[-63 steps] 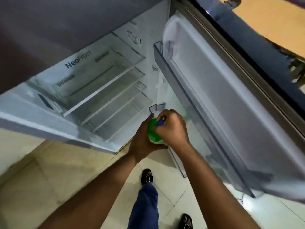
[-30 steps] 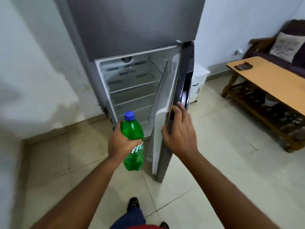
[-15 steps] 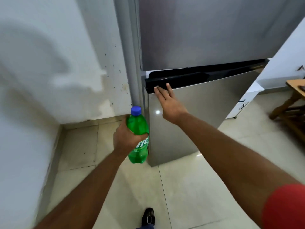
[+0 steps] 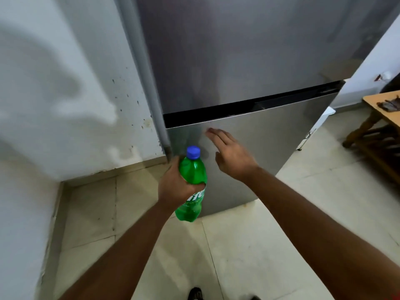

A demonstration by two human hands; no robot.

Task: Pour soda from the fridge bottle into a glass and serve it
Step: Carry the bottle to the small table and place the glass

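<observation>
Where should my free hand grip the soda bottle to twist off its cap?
Grip the blue cap from above with the right hand. The green bottle stands upright, the left hand is already wrapped around its middle, and the cap sticks out bare on top.

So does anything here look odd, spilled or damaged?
Only the wall beside the fridge: dark specks and stains near the corner. The bottle is capped and upright in the left hand; nothing looks spilled.

Partial white lettering on bottle
</observation>
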